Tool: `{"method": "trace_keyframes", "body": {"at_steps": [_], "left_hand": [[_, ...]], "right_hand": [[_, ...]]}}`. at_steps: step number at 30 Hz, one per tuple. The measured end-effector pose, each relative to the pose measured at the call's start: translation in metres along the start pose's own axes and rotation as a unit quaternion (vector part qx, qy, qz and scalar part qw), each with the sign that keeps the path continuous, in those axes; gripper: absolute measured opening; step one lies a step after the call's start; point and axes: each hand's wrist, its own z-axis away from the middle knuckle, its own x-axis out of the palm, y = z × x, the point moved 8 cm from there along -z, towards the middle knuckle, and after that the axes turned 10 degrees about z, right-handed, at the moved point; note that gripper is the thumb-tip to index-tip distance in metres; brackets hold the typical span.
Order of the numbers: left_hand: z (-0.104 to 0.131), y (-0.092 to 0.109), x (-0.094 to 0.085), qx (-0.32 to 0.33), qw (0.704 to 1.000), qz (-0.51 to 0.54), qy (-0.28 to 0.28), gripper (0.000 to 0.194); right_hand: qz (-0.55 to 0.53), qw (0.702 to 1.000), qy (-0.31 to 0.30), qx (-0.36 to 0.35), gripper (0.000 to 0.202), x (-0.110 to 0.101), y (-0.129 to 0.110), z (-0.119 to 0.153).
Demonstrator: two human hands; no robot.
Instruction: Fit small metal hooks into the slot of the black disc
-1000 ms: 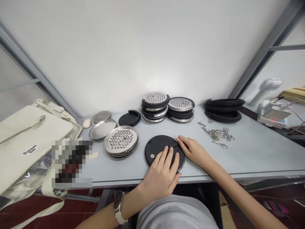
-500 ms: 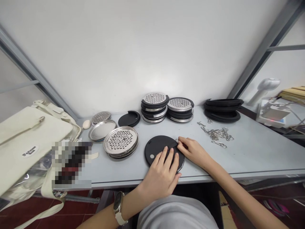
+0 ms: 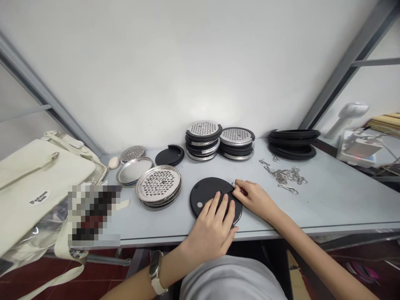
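Observation:
A round black disc (image 3: 206, 193) with a small grey dot lies flat near the table's front edge. My left hand (image 3: 215, 223) rests on its lower right part, fingers stretched out and slightly spread, pressing from above. At the disc's right rim, my right hand (image 3: 248, 196) is closed in a pinch. A small metal clip (image 3: 233, 184) pokes out at its fingertips, and most of it is hidden. Beyond that hand lies a loose pile of similar metal clips (image 3: 286, 176).
Stacked perforated metal graters with black rims (image 3: 203, 141) stand against the wall, beside a second stack (image 3: 236, 143). Metal grater discs (image 3: 158, 185) lie to the left. Black rings (image 3: 292, 151) are piled at back right. A cream bag (image 3: 46, 175) sits at far left.
Hardly anything differs. Both hands keep their places on the disc and at its rim; the right fingertips have shifted very slightly.

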Motion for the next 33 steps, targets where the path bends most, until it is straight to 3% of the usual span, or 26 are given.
{"method": "trace_keyframes", "body": {"at_steps": [9, 33], "left_hand": [[-0.0002, -0.0005, 0.0024, -0.001, 1.000, 0.003, 0.003, 0.055], [0.0008, 0.0013, 0.0013, -0.001, 1.000, -0.019, 0.014, 0.054]], "right_hand": [[-0.004, 0.999, -0.005, -0.036, 0.025, 0.0012, -0.0074, 0.0002], [-0.028, 1.000, -0.013, 0.006, 0.024, 0.0017, -0.0009, -0.0004]]}}
